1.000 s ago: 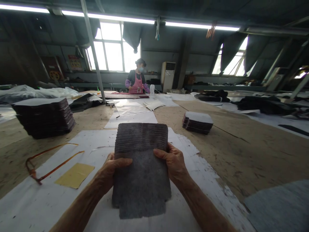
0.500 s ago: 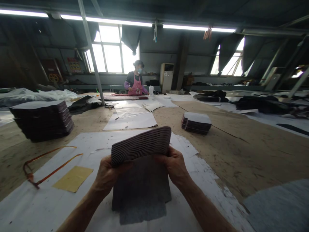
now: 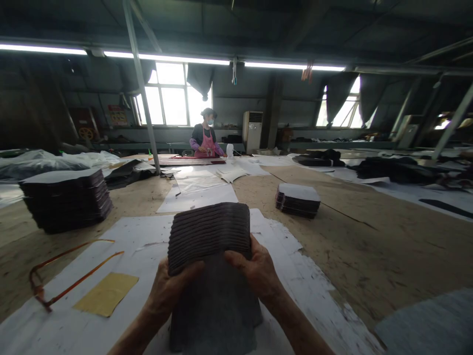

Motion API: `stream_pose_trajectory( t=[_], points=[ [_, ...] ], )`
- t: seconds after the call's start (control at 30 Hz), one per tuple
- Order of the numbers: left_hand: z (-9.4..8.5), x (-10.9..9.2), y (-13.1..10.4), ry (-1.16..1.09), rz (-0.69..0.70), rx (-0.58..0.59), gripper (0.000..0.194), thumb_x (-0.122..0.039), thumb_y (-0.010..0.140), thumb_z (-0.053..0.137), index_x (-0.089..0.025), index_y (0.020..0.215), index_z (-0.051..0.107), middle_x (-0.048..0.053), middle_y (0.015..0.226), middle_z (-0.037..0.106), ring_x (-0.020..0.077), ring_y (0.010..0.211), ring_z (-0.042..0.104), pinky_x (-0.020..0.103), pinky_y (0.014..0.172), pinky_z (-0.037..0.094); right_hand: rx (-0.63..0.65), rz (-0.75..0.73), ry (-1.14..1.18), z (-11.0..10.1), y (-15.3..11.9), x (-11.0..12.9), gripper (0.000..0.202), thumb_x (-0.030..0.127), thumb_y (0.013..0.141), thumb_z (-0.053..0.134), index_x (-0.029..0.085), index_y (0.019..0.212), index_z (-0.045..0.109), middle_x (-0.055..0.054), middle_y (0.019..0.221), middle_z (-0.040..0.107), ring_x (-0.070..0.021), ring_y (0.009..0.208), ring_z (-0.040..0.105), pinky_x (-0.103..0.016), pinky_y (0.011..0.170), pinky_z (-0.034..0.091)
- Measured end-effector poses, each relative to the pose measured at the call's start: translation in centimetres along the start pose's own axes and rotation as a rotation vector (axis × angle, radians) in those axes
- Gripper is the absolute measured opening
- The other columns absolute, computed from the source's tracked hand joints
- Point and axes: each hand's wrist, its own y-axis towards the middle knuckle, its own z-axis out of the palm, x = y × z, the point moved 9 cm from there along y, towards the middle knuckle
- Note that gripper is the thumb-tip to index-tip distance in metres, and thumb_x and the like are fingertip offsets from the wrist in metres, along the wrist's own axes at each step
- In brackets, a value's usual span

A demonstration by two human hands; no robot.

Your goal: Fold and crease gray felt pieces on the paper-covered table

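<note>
Workshop (image 3: pixel 236 101): dim, lit by ceiling tubes (image 3: pixel 166 58) and bright windows (image 3: pixel 172 106). Work table (image 3: pixel 343 246): wide, brown, scuffed; a co-worker (image 3: pixel 208 140) is at its far side. White paper (image 3: pixel 297 286): laid over the near table, right edge ragged, presumably to keep work off the brown surface. Larger stack (image 3: pixel 66 202): placed left, off the paper, perhaps to avoid crowding the hands. Held stack (image 3: pixel 216 291): dark grey layers, raised above the paper in front of the body; the far edge is stepped into ridges, apparently because the layers are bent. Smaller stack (image 3: pixel 297 201): on the table, right of the paper. Left hand (image 3: pixel 168 286) and right hand (image 3: pixel 258 271): each curled around one side of the held stack, thumb on top, fingers mostly hidden; the opposed grip probably limits slipping. Spectacles (image 3: pixel 39 294): temples extended, beside the yellow card (image 3: pixel 107 294), likely parked for easy pickup
</note>
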Motion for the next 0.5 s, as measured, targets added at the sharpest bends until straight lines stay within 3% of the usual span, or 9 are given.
stream_pose_trajectory(
  t=[0.3, 0.37, 0.5],
  points=[
    [2.1, 1.2, -0.3, -0.269, -0.204, 0.171, 0.040, -0.033, 0.046, 0.079, -0.014, 0.079, 0.067, 0.005, 0.069, 0.070, 0.0250, 0.062, 0.063, 0.036, 0.059, 0.051, -0.032, 0.108, 0.306, -0.4, 0.0, -0.9, 0.031, 0.027, 0.058, 0.077, 0.019, 0.086, 0.066, 0.000, 0.078, 0.067, -0.0161, 0.068, 0.059, -0.027, 0.063, 0.048],
    [1.4, 1.0, 0.0, -0.205, -0.159, 0.151, 0.037, -0.034, 0.047, 0.079, -0.013, 0.076, 0.067, 0.005, 0.067, 0.069, 0.0243, 0.062, 0.062, 0.034, 0.058, 0.050, 0.006, 0.115, 0.317, 0.0, 0.1, -0.7, 0.031, 0.028, 0.059, 0.076, 0.020, 0.087, 0.066, 0.000, 0.079, 0.068, -0.0161, 0.069, 0.060, -0.027, 0.065, 0.048],
    [-0.6, -0.9, -0.2, 0.045, 0.056, 0.064, 0.029, -0.034, 0.052, 0.079, -0.011, 0.058, 0.064, 0.000, 0.055, 0.061, 0.0181, 0.057, 0.056, 0.025, 0.052, 0.044, 0.039, 0.151, 0.258, 0.8, 0.0, -1.3, 0.035, 0.022, 0.053, 0.077, 0.019, 0.087, 0.067, 0.001, 0.077, 0.068, -0.0163, 0.067, 0.060, -0.027, 0.064, 0.049]
  ],
)
